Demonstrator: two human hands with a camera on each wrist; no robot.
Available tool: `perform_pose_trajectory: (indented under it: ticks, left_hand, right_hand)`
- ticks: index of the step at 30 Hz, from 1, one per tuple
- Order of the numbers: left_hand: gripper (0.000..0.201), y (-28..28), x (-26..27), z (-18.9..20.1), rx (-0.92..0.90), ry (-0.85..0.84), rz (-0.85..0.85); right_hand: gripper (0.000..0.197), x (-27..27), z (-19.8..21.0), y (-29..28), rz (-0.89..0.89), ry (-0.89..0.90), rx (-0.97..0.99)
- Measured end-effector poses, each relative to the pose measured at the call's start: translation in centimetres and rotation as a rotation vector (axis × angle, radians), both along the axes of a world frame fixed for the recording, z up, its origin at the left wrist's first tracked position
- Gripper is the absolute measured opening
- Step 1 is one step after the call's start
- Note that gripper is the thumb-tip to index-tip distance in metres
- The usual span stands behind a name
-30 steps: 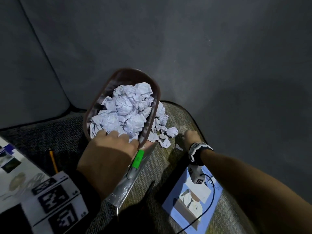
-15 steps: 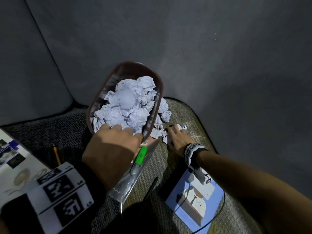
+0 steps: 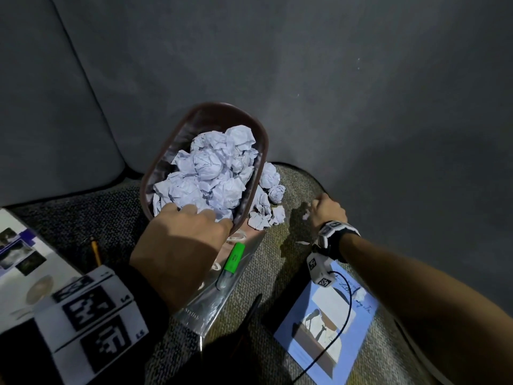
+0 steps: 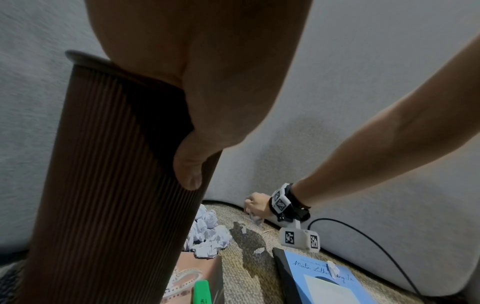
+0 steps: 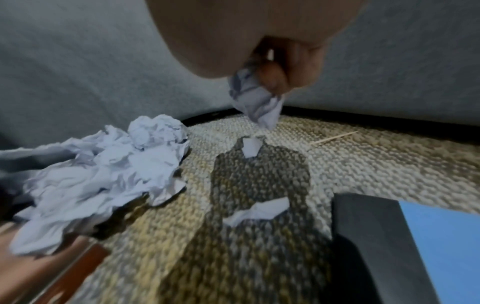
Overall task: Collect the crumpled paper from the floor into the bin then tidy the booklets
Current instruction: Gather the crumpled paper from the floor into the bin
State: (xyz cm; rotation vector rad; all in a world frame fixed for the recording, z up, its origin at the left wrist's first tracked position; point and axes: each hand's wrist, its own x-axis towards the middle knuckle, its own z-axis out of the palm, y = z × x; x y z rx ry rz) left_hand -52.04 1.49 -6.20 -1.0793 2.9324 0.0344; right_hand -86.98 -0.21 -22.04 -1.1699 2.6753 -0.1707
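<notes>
A dark brown ribbed bin (image 3: 200, 126) (image 4: 109, 185) stands tilted on the carpet, heaped with crumpled white paper (image 3: 213, 170). My left hand (image 3: 183, 240) (image 4: 192, 115) grips its near rim, thumb on the outer wall. More crumpled balls (image 3: 266, 198) (image 5: 103, 174) (image 4: 207, 234) lie beside the bin on the right. My right hand (image 3: 324, 209) (image 4: 257, 203) is just above the carpet to their right and pinches a crumpled paper scrap (image 5: 255, 100). Small scraps (image 5: 259, 211) lie below it. A blue booklet (image 3: 327, 329) (image 4: 327, 281) lies near my right forearm.
A grey sofa (image 3: 305, 79) wraps the far side and right. A silver-pink booklet (image 3: 222, 290) with a green highlighter (image 3: 231, 262) on it lies under the bin's near side. A pencil (image 3: 95, 251) and a white booklet (image 3: 25, 262) lie at the left.
My right hand has moved right, away from the pile beside the bin, and now pinches a paper scrap. The left hand keeps its grip on the bin's rim.
</notes>
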Motion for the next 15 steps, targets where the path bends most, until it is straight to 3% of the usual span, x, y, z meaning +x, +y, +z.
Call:
perform_pose_trajectory:
  ticks: [5, 10, 15]
  left_hand:
    - [0.018, 0.2, -0.3, 0.0, 0.0, -0.001, -0.015]
    - [0.013, 0.3, -1.1, 0.3, 0.007, 0.024, -0.001]
    - [0.023, 0.3, -1.3, 0.5, 0.075, -0.067, -0.004]
  right_hand:
    - [0.058, -0.7, -2.3, -1.1, 0.113, 0.07, 0.315]
    - [0.028, -0.6, -2.5, -2.5, 0.211, 0.056, 0.433]
    - [0.027, 0.7, -0.6, 0.4, 0.526, 0.256, 0.365]
